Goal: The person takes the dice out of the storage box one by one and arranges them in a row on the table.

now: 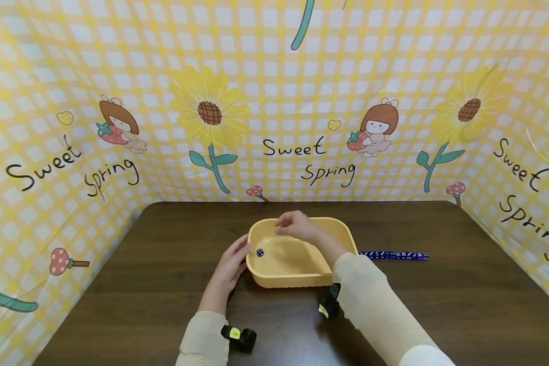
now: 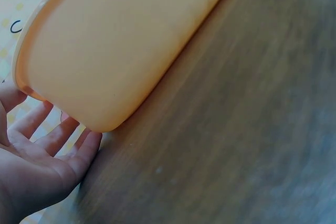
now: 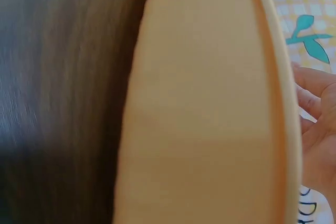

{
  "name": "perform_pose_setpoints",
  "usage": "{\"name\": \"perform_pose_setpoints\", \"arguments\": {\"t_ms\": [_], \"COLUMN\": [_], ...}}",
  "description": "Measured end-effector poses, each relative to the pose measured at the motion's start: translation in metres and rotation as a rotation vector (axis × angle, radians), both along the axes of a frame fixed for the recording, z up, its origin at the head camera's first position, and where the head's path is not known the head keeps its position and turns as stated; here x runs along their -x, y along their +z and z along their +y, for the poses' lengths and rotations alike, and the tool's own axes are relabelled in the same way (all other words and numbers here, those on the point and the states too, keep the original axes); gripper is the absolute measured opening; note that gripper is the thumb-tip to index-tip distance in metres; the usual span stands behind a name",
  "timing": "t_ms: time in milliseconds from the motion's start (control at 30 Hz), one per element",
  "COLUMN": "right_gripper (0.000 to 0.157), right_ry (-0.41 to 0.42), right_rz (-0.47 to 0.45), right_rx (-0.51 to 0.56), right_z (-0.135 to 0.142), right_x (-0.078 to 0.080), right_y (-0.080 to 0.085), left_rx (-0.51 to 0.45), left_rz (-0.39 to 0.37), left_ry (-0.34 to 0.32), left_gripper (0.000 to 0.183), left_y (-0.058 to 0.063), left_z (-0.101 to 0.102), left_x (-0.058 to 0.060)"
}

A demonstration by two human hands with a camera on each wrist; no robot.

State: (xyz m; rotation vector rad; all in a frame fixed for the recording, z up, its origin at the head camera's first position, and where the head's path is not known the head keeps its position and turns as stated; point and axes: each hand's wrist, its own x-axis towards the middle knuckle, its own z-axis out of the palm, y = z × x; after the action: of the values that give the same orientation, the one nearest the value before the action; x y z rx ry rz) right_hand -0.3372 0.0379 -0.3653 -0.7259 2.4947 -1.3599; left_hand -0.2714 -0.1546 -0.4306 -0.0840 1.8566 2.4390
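Note:
A yellow plastic basin (image 1: 293, 280) stands on the dark table, with one dark blue die (image 1: 260, 252) on its floor near the left end. My left hand (image 1: 233, 263) rests against the basin's left end. In the left wrist view, the fingers (image 2: 60, 135) of that hand are spread and touch the outer wall. Over the basin's far side hovers my right hand (image 1: 298, 226), fingers loosely bent, with nothing visible in them. The basin's rim (image 3: 286, 103) hides part of those fingers in the right wrist view.
To the right of the basin, a straight row of blue dice (image 1: 395, 255) lies on the wooden table (image 1: 187, 239). A yellow checked cloth (image 1: 274, 101) hangs behind and along both sides. Black wrist cameras are strapped at both sleeves.

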Motion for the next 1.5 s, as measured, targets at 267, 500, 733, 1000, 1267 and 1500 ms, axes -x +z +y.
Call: {"name": "perform_pose_setpoints", "arguments": {"t_ms": [267, 500, 733, 1000, 1267, 1500], "right_gripper": [0.023, 0.020, 0.020, 0.018, 0.018, 0.018], "right_ry": [0.039, 0.062, 0.061, 0.022, 0.039, 0.067], "right_rz": [-0.001, 0.050, 0.005, -0.042, -0.046, -0.050], "right_rx": [0.002, -0.003, 0.007, -0.020, -0.044, -0.070], "right_z": [-0.019, -0.031, -0.036, -0.039, -0.040, -0.042], "right_x": [-0.003, -0.003, -0.006, -0.005, -0.006, -0.006], "right_y": [-0.015, -0.026, -0.031, -0.039, -0.043, -0.045], "left_rx": [0.001, -0.003, -0.003, -0.007, -0.008, -0.019], "left_rz": [0.009, 0.009, 0.013, 0.008, 0.011, 0.015], "left_ry": [-0.001, -0.013, -0.014, -0.013, -0.009, -0.003], "left_gripper": [0.041, 0.040, 0.041, 0.043, 0.042, 0.043], "left_y": [-0.002, 0.000, -0.001, 0.000, -0.001, -0.001], "left_z": [0.000, 0.000, 0.000, 0.000, 0.000, 0.000], "left_x": [0.000, -0.001, 0.001, -0.001, -0.001, -0.002]}}
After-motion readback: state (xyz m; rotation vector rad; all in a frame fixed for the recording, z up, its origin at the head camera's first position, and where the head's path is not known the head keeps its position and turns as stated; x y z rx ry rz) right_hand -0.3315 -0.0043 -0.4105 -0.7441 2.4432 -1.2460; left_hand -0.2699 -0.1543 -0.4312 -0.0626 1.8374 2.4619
